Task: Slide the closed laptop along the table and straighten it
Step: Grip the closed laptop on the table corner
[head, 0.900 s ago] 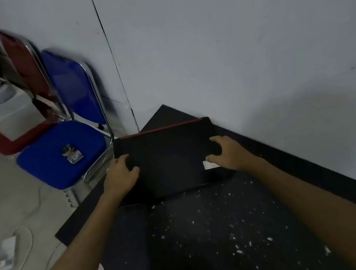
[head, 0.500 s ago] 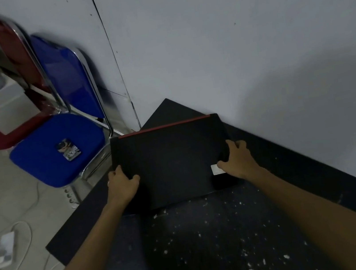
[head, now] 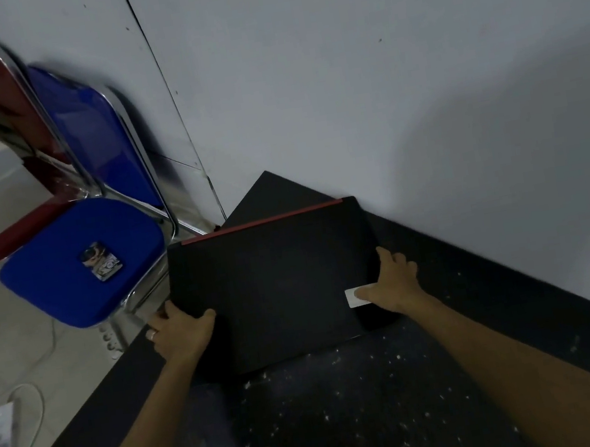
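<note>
A closed black laptop (head: 280,283) with a red strip along its far edge lies flat on the black table (head: 353,407), near the table's far corner. It sits skewed to the table's edges, and its far left corner hangs past the table's left edge. My left hand (head: 181,332) grips its near left edge, thumb on the lid. My right hand (head: 392,283) holds the near right edge, thumb on a small white sticker (head: 353,297).
A grey wall (head: 378,75) runs along the table's right side. A blue chair (head: 78,257) with a small card on its seat stands left of the table, a red chair with a white box behind it. A white charger and cable lie on the floor.
My right hand moved from the lid top to the laptop's right edge. The laptop shifted slightly toward the wall, and its red edge now lies closer to the far corner.
</note>
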